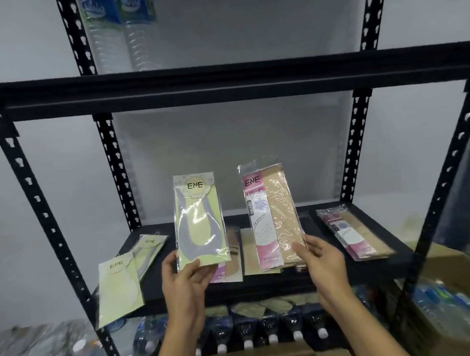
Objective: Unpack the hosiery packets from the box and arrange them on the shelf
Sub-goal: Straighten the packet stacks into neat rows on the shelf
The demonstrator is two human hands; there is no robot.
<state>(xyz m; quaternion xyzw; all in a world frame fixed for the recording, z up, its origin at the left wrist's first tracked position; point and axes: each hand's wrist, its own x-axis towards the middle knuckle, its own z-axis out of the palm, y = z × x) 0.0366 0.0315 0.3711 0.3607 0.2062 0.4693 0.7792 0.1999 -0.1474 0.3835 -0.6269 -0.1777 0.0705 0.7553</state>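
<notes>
Item 1, as I see it on the head feed: left hand [184, 279], clenched on the lower edge of a pale green clear-wrapped packet with a grey sock and round ENE label [199, 219], thumb on the front, fingers behind; the packet is upright in front of the shelf's left half. Item 2: right hand [322, 257], grasping the lower right corner of a pink-and-beige clear-wrapped ENE stocking packet [273, 216], also upright, leaning slightly left, just beside the first but apart from it. Item 3: black metal shelf board [260, 292] on slotted black uprights, behind and below both packets. Item 4: two pale green ENE packets lying at the board's left end, the nearer one [120, 285] overhanging the front corner, the farther one [148, 249] partly under it. Item 5: flat beige and pink packets in the middle [233, 261], partly hidden by what I hold. Item 6: a stack of pink-and-beige packets [357, 231] at the right end, angled. Item 7: clear water bottles [119, 32] on the upper tier; white-capped bottles [273, 335] below the board; open brown carton with bottles [454, 289] at right.
</notes>
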